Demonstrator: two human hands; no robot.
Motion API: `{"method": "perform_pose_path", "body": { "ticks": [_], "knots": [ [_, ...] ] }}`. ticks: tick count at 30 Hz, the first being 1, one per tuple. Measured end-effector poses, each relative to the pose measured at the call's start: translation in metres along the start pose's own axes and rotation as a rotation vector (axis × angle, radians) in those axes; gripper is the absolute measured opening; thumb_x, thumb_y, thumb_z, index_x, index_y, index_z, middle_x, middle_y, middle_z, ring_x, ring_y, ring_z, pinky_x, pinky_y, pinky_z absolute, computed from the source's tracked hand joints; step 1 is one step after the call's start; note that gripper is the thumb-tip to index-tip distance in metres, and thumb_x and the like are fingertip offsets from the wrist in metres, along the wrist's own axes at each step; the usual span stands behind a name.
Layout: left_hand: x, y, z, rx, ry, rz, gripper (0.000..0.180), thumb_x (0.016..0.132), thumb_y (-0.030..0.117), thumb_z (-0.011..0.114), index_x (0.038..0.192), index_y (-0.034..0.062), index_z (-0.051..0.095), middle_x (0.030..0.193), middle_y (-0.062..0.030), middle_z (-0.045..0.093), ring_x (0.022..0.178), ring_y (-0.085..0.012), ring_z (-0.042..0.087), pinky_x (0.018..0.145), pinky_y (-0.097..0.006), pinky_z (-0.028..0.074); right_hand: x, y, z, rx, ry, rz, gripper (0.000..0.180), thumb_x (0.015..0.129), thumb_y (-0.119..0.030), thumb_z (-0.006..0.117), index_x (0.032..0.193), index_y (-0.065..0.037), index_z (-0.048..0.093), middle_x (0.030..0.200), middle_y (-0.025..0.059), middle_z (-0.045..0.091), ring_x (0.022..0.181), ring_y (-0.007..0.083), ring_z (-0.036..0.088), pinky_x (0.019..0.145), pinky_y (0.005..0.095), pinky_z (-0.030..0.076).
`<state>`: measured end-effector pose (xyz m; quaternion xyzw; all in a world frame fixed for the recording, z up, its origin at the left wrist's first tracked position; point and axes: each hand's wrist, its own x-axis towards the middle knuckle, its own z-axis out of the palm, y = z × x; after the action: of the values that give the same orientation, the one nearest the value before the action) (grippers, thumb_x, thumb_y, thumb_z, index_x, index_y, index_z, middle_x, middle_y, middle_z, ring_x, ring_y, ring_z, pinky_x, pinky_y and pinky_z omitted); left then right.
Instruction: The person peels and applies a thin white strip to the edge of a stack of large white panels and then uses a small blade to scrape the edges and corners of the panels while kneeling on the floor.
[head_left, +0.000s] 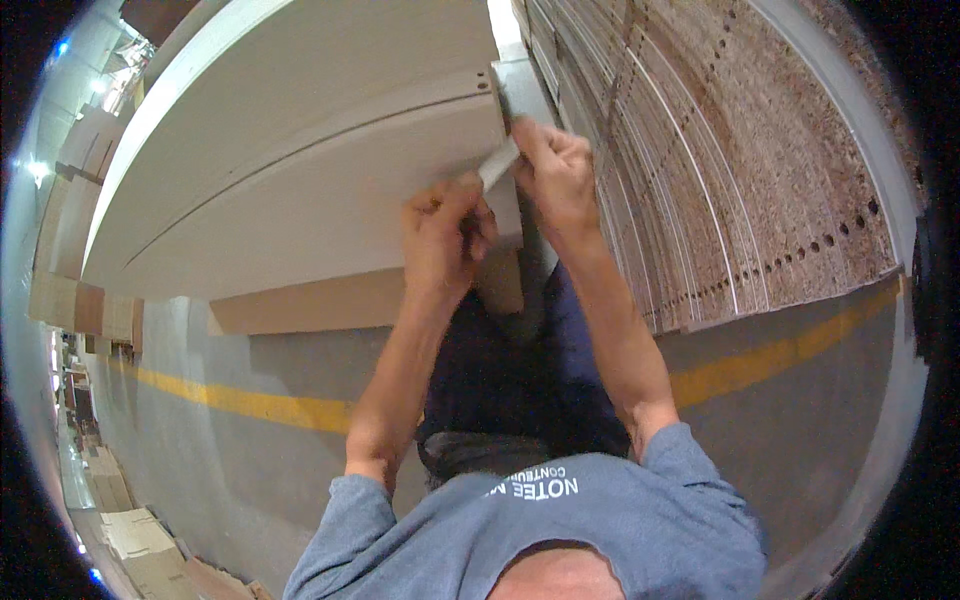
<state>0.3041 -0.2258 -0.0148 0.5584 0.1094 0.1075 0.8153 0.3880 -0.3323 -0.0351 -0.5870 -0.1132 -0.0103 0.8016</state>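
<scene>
A stack of long pale boards (300, 170) lies in front of me, its near end at chest height. My left hand (442, 235) is closed at the lower corner of the board end. My right hand (553, 170) pinches a thin pale strip (497, 163), like edge tape, that lies against the board's end face. Both hands sit close together at that corner. Two small drill holes show near the top of the board's end.
To the right stands a tall stack of chipboard panels (760, 170) with rows of drilled holes. A brown board (320, 300) juts out under the pale stack. The grey floor carries a yellow line (250, 402). Cardboard pieces (140, 540) lie at lower left.
</scene>
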Motion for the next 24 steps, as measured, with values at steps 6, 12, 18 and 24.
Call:
{"method": "perform_pose_path", "body": {
  "ticks": [6,12,18,24],
  "knots": [
    [-0.016,0.024,0.031,0.024,0.004,0.167,0.028,0.090,0.021,0.057,0.067,0.0030,0.057,0.058,-0.0077,0.057,0.045,-0.0123,0.049,0.042,-0.024,0.037,0.017,-0.045,-0.009,0.041,-0.252,0.134,0.035,0.089,-0.031,0.056,0.067,-0.004,0.059,0.055,-0.0033,0.045,0.048,0.0066,0.040,0.043,0.0256,0.029],
    [-0.021,-0.008,0.021,-0.039,0.131,0.025,0.027,0.091,0.020,0.056,0.071,0.0015,0.056,0.060,-0.0090,0.057,0.044,-0.0132,0.049,0.039,-0.024,0.038,0.002,-0.018,-0.012,0.126,-0.212,0.205,0.030,0.087,-0.029,0.059,0.067,-0.007,0.057,0.052,-0.0015,0.047,0.038,0.0075,0.036,0.037,0.0244,0.026],
    [-0.027,-0.021,0.022,-0.063,0.142,-0.006,0.025,0.089,0.017,0.057,0.071,0.0009,0.056,0.060,-0.0088,0.057,0.044,-0.0137,0.050,0.041,-0.024,0.038,-0.010,0.006,-0.028,0.097,-0.187,0.321,0.034,0.086,-0.033,0.057,0.068,-0.005,0.060,0.053,-0.0023,0.046,0.041,0.0065,0.036,0.038,0.0255,0.024],
    [-0.012,0.007,0.053,-0.046,0.128,0.233,0.022,0.088,0.016,0.057,0.070,0.0031,0.055,0.060,-0.0083,0.056,0.045,-0.0151,0.048,0.037,-0.028,0.035,0.035,-0.033,-0.017,0.097,-0.329,0.111,0.033,0.086,-0.033,0.057,0.066,-0.007,0.056,0.052,-0.0014,0.045,0.041,0.0082,0.036,0.039,0.0281,0.025]
  ]
}}
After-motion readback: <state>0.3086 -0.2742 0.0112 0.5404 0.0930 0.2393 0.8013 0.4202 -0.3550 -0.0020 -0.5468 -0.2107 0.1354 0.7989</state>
